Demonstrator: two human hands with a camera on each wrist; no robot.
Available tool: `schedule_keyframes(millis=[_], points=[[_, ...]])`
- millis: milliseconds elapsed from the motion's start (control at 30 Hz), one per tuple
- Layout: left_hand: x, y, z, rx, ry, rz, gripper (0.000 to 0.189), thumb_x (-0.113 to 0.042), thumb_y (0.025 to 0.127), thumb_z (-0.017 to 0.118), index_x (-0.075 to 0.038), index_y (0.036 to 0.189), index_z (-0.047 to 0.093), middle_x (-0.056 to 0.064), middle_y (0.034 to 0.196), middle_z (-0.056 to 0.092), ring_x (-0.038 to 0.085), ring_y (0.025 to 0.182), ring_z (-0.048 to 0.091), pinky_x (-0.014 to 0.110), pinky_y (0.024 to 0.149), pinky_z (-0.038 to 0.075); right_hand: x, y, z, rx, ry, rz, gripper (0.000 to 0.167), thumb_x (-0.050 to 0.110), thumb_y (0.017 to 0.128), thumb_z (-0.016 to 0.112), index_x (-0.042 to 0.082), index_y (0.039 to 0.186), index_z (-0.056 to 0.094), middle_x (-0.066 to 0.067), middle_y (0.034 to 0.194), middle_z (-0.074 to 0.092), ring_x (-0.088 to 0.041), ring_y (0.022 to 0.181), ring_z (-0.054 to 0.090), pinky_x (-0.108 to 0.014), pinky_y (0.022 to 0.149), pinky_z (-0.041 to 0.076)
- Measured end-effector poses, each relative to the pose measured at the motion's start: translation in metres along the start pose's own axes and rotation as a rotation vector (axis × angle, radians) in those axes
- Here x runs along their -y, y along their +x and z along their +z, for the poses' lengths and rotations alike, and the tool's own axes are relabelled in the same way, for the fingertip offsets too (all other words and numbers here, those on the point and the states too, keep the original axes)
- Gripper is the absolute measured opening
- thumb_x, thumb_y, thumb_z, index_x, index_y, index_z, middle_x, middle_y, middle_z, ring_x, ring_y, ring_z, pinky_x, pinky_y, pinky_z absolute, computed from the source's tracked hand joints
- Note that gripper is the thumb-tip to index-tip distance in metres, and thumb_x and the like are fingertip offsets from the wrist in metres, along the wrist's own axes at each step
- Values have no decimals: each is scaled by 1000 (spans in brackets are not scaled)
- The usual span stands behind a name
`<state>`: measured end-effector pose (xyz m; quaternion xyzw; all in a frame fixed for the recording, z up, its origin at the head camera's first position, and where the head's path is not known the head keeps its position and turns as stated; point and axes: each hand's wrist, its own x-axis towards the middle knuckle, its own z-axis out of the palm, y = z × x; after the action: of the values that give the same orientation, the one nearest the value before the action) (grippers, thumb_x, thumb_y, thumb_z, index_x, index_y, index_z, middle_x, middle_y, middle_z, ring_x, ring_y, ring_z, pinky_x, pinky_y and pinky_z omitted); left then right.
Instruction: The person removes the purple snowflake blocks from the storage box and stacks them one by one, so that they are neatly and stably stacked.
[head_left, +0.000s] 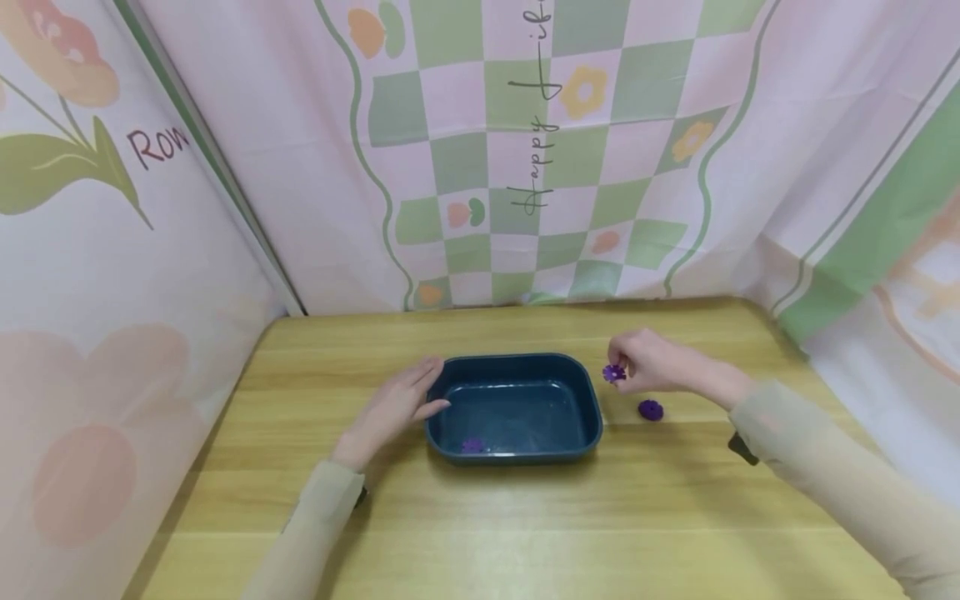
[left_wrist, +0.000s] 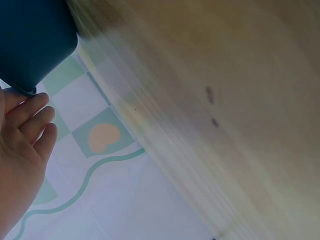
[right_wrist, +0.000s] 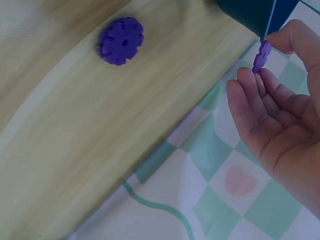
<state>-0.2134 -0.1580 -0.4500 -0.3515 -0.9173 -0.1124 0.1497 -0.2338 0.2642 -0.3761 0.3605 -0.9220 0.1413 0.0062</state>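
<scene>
A dark teal rectangular basin (head_left: 514,457) sits on the table. My left hand (head_left: 393,408) rests against its left side with fingers fairly straight and the thumb over the rim; the left wrist view shows fingertips (left_wrist: 37,102) touching the rim. To the right of the basin, my right hand (head_left: 656,362) pinches a purple notched plastic disc (head_left: 614,373) between thumb and fingers, held edge-on in the right wrist view (right_wrist: 261,56). A second purple notched disc (head_left: 651,410) lies on the table just below that hand. Inside the basin, near its front wall, lies another purple piece (head_left: 473,446).
The wood-grain table (head_left: 510,533) ends at a patterned curtain (head_left: 525,167) behind. More printed cloth hangs on the left (head_left: 90,375) and the right. The basin's raised walls stand between the two hands.
</scene>
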Motion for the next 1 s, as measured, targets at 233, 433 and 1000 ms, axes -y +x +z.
schedule_keyframes(millis=[233,433,1000], points=[[0,0,1,18,-18,-17,67,-40,95,64,2,144,48,20,149,50,35,136,51,46,115,44,-6,-12,5,24,37,56,18,8,69,77,6,81,63,1,73,63,0,61,50,-16,53,46],[1,0,2,14,-8,-13,65,-40,96,63,2,143,49,20,148,51,35,136,52,45,115,44,-11,-24,11,39,54,105,20,9,68,76,6,81,62,1,73,63,1,60,49,-16,52,47],[0,0,-1,7,-3,-12,65,-41,96,63,2,143,49,19,147,51,34,135,53,44,115,44,-29,-48,28,59,91,211,23,14,70,81,7,81,62,1,72,63,-1,63,51,-17,56,49]])
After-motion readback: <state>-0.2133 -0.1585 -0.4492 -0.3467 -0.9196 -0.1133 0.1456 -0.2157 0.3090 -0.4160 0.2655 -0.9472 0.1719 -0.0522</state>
